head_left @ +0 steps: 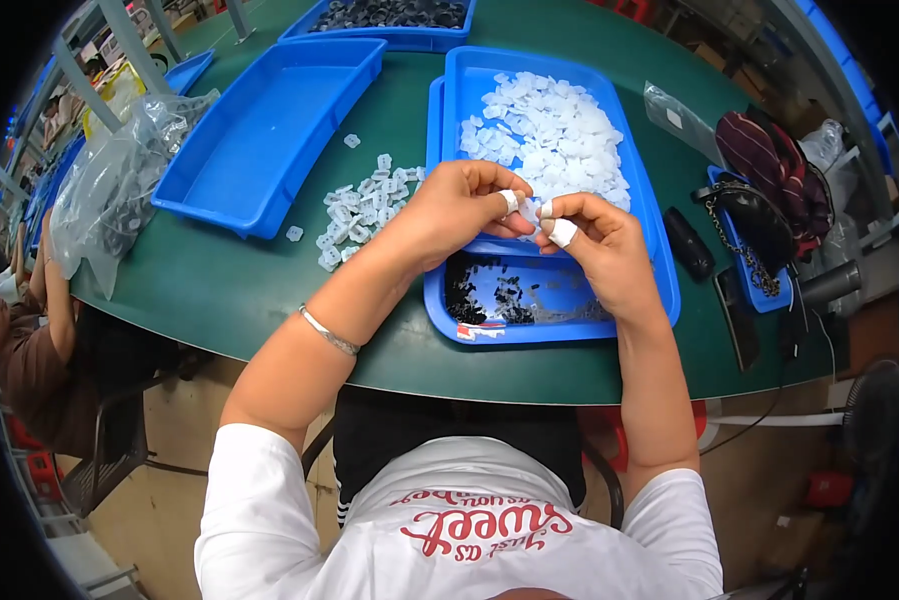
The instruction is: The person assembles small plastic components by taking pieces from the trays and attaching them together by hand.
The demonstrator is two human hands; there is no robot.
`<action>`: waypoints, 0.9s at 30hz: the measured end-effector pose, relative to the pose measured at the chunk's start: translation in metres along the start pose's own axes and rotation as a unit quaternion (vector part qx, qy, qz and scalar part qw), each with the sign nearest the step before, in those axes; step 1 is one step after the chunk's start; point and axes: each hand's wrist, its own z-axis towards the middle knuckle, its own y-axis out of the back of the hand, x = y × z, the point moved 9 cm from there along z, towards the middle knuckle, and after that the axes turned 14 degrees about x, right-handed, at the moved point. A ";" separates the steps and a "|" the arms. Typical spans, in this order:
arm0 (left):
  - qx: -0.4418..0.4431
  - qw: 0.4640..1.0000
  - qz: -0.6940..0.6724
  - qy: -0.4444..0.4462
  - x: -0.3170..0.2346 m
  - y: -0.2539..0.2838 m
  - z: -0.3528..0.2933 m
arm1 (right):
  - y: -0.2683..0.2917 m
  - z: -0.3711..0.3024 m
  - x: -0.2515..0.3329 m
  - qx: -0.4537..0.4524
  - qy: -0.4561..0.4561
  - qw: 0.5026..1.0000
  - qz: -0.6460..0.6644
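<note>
My left hand [469, 205] and my right hand [594, 235] meet over the blue trays, with white tape wrapped on several fingertips. Between them they pinch a small translucent white plastic piece [531, 212], partly hidden by the fingers. Behind the hands, a blue tray [459, 75] carries a heap of similar white plastic pieces [559, 130]. Just below my hands, a lower blue tray [549, 330] has small black parts [464, 290] scattered in it. Left of my left hand, a loose pile of white pieces [354, 215] lies directly on the green table.
An empty blue tray [259, 130] stands at the left, beside clear plastic bags [134, 170]. At the back, another blue tray [389, 40] contains dark parts. A black cylindrical case [687, 243], a bag with a chain [754, 225] and a phone [735, 318] lie right. Another person [34, 350] sits at far left.
</note>
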 end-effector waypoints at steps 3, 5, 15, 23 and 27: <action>0.004 1.000 0.003 -0.002 0.001 -0.001 0.001 | 0.006 0.000 -0.003 -0.046 0.010 0.999 0.010; -0.016 1.000 0.023 0.001 0.001 0.002 0.001 | 0.005 0.000 -0.004 -0.061 0.011 0.998 0.005; -0.020 0.997 -0.021 -0.073 -0.004 -0.005 0.001 | 0.011 -0.002 -0.002 -0.122 0.043 0.991 -0.035; -0.057 0.994 0.013 -0.089 -0.005 0.001 0.000 | 0.013 -0.004 0.001 -0.125 0.046 0.986 -0.103; -0.021 0.996 0.034 -0.085 -0.005 -0.007 0.000 | 0.007 -0.005 0.014 -0.115 0.070 0.960 -0.244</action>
